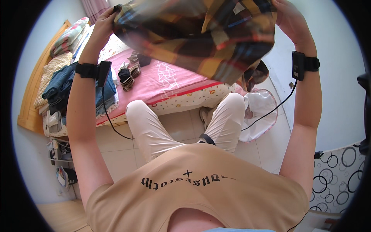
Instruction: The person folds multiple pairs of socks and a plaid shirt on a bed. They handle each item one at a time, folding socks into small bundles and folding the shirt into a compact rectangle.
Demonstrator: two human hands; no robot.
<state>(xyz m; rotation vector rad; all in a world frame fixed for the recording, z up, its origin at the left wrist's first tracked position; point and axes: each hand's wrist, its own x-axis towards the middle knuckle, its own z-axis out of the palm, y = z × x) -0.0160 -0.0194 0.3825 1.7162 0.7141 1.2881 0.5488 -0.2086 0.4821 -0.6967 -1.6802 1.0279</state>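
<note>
A brown, yellow and dark plaid shirt (185, 42) is stretched in the air between my raised hands, blurred in places by motion. My left hand (102, 25) is closed on its dark corner at the upper left. At the upper right, my right hand (288, 18) grips the opposite side, its fingers partly hidden by the cloth and the picture's edge. A loose plaid part, perhaps a sleeve, hangs at the lower right. Below and beyond the shirt is the bed's pink sheet (162, 79).
On the bed lie a pile of jeans (62, 83), a small heap of dark rolled clothes (127, 75) and a folded checked quilt (69, 36). A white mesh laundry basket (262, 116) stands on the floor by my right knee. A pale wall (328, 104) rises on the right.
</note>
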